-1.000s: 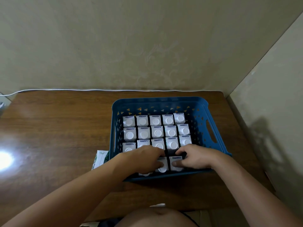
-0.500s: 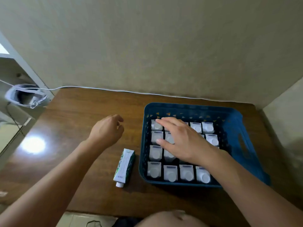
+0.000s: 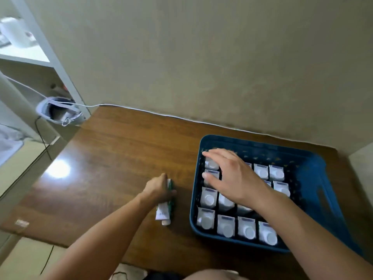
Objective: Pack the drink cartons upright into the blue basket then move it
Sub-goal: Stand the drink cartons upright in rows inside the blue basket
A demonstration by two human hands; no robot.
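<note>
At lower right, the blue basket [image 3: 302,156] on the bench [image 3: 121,150] is nearly full of upright cartons [image 3: 226,225]. The right hand [image 3: 232,176] lies spread flat over them. At centre, the left hand [image 3: 159,189] grips the last carton [image 3: 164,211], lying outside. Moving the basket remains.

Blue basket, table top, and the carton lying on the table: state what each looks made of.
Blue basket: moulded plastic, judging by perforated walls and a rounded rim. Table top: glossy wood or wood-look laminate, grain and light glare visible. Lying carton, gripped by the left hand: probably coated paperboard with a white cap.
</note>
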